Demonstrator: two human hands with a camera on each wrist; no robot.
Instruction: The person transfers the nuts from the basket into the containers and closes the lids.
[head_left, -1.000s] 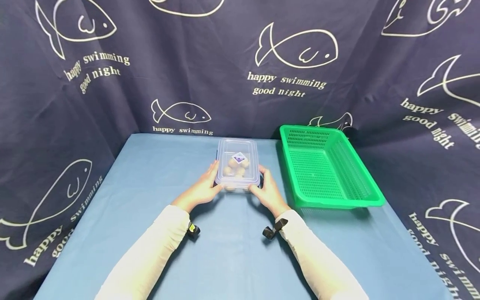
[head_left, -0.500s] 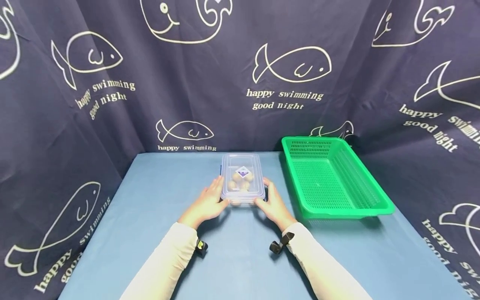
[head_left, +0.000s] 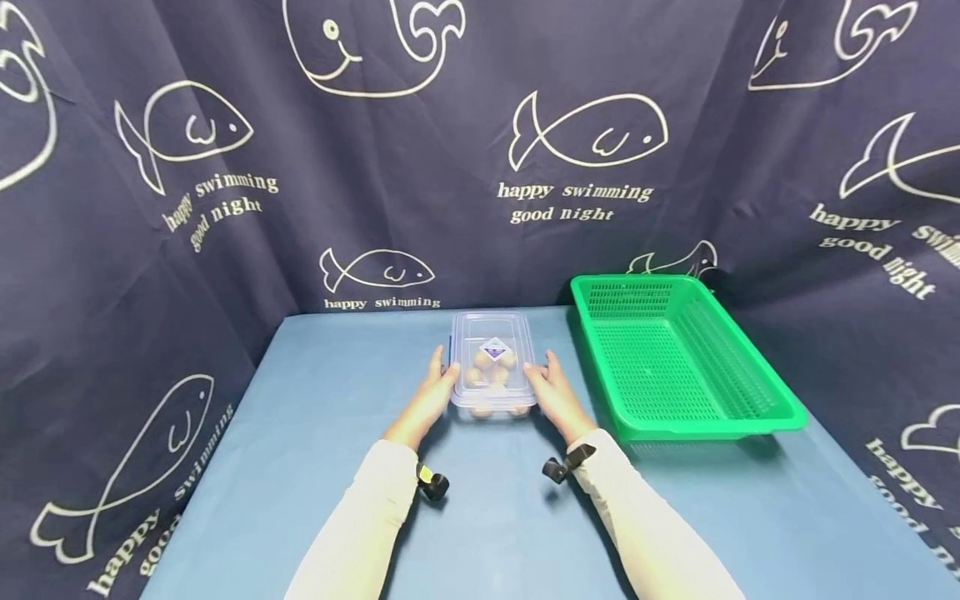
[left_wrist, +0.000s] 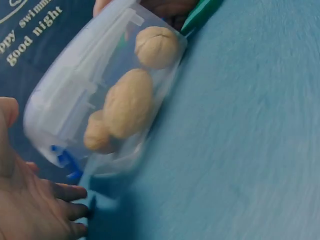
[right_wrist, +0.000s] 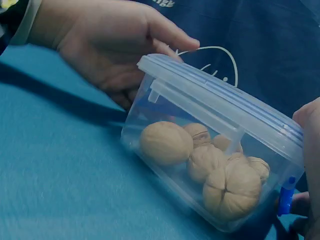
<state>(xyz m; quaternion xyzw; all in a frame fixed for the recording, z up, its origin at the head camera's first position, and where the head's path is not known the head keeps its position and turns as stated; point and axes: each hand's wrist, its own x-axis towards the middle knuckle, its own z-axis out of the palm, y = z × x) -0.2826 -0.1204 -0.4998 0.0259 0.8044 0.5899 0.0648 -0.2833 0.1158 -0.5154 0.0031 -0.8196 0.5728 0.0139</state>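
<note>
A clear plastic food container with a lid and a diamond-shaped label sits on the blue cloth, several walnuts inside. A blue latch shows at its left side, another at its right. My left hand is beside the container's left side; in the left wrist view its straight fingers stand apart from the wall. On the opposite side, my right hand has its thumb right at the lid's edge, while the forefinger points away from the wall. Its other fingers are partly hidden.
To the right of the container stands a green perforated plastic basket, with nothing in it. A blue cloth covers the table, and a dark curtain with fish prints hangs behind it.
Both hands held the container by its sides; their fingers have since straightened and spread outward from it. The head view has shifted somewhat, lowering the scene in the picture.
</note>
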